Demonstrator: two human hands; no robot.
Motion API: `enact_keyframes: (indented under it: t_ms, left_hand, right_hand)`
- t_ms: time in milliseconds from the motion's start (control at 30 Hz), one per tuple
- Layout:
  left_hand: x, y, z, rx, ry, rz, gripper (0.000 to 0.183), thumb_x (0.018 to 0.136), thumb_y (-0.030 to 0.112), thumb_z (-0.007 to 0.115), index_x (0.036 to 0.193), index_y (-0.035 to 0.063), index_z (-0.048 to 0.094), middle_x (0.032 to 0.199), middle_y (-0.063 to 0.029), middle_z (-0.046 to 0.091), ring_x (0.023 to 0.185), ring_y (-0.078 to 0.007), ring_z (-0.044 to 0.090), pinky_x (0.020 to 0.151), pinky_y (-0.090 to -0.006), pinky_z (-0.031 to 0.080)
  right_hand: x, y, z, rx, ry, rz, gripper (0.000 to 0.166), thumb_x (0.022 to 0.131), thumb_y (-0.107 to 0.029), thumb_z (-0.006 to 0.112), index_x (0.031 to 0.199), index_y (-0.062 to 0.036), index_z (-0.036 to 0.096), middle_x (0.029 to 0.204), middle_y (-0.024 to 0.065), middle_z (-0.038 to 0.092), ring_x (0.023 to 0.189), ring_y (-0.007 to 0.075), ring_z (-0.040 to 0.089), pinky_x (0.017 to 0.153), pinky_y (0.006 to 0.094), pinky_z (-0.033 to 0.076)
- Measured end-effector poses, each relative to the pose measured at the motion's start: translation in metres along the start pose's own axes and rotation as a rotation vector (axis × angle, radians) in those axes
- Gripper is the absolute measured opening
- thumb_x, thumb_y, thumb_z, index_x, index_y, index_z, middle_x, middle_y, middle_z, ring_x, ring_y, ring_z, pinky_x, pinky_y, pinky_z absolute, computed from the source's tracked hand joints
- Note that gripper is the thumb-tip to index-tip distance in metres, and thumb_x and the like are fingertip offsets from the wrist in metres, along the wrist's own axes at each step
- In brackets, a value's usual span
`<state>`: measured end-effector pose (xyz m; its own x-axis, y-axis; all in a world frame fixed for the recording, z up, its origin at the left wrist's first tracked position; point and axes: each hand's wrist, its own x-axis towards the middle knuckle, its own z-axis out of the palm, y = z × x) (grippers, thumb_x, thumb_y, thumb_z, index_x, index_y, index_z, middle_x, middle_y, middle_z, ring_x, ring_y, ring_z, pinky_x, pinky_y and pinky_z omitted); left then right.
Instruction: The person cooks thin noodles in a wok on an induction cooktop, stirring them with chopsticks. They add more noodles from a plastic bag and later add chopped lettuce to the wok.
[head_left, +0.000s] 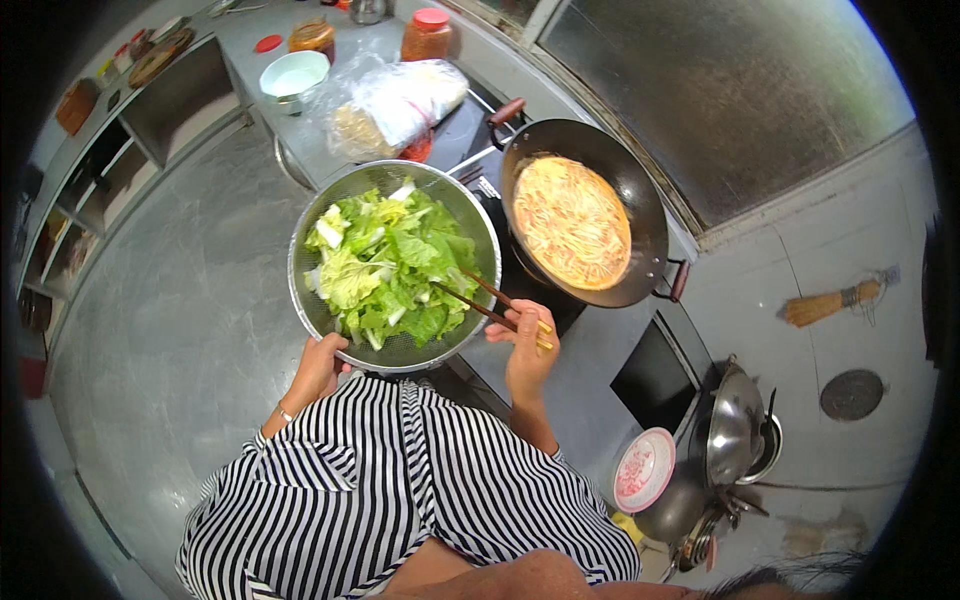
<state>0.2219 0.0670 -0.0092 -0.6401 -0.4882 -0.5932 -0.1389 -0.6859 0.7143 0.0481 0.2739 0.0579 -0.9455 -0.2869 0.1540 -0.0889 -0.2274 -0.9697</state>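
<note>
My left hand (322, 363) grips the near left rim of a metal mesh colander (300, 300), holding it in front of my body. Torn leafy greens (397, 262) with pale stems fill it. In my right hand (529, 341) is a pair of dark chopsticks (486, 308) with light-coloured ends. Their tips reach into the right side of the greens. Just right of the colander, a two-handled wok (637, 195) sits on the stove, holding noodles (574, 225) in orange-brown broth.
Behind the colander lies a plastic-wrapped package (405, 101) near a pale bowl (294, 75) and a red-lidded jar (427, 36). A pink-and-white basin (645, 470) and an upright metal wok (731, 427) stand at lower right. A window (720, 97) borders the counter. Shelves (124, 161) are at left.
</note>
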Motion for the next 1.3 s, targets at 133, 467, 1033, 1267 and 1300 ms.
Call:
enact_keyframes:
  t_ms: [133,467,1033,1267,1300]
  left_hand:
    - [-0.004,0.0,0.0,-0.012,-0.013,0.002,0.019,0.075,0.002,0.044,0.093,-0.0034,0.049,0.075,-0.0079,0.054,0.051,-0.0127,0.047,0.04,-0.0232,0.036]
    - [-0.001,-0.001,0.001,-0.007,0.011,0.049,0.024,0.073,0.003,0.046,0.096,-0.0042,0.05,0.074,-0.0079,0.056,0.049,-0.0128,0.046,0.04,-0.0235,0.037]
    - [-0.006,0.003,0.002,0.001,-0.052,0.036,0.017,0.075,0.003,0.044,0.089,-0.0055,0.049,0.07,-0.0083,0.054,0.047,-0.0123,0.046,0.04,-0.0233,0.037]
    - [0.002,-0.004,-0.003,-0.013,-0.032,0.037,0.015,0.073,0.005,0.047,0.084,-0.0051,0.051,0.068,-0.0075,0.053,0.047,-0.0135,0.046,0.04,-0.0236,0.036]
    - [0.001,-0.002,-0.003,-0.005,-0.033,0.034,0.015,0.073,0.004,0.047,0.085,-0.005,0.05,0.068,-0.0074,0.053,0.048,-0.0136,0.046,0.04,-0.0239,0.036]
  right_hand:
    - [-0.003,-0.01,0.001,-0.04,0.009,0.001,0.023,0.091,-0.016,0.044,0.097,0.0053,0.052,0.082,0.0116,0.053,0.057,0.018,0.06,0.049,0.0254,0.05]
    - [0.008,-0.022,0.003,0.015,0.007,0.071,0.03,0.092,-0.021,0.043,0.103,0.0058,0.05,0.087,0.0145,0.055,0.059,0.02,0.061,0.052,0.0272,0.051]
    - [0.028,-0.015,-0.012,0.214,0.167,-0.006,0.036,0.093,-0.031,0.038,0.09,0.0033,0.05,0.072,0.0144,0.056,0.055,0.0241,0.061,0.05,0.0327,0.052]
    - [0.027,-0.026,-0.01,0.292,0.107,0.053,0.036,0.094,-0.032,0.034,0.092,0.0013,0.048,0.072,0.0172,0.058,0.054,0.0253,0.06,0.05,0.0349,0.052]
    - [0.026,-0.027,-0.006,0.274,0.118,0.051,0.036,0.095,-0.032,0.033,0.091,0.0011,0.048,0.072,0.0171,0.058,0.054,0.0252,0.06,0.05,0.0346,0.052]
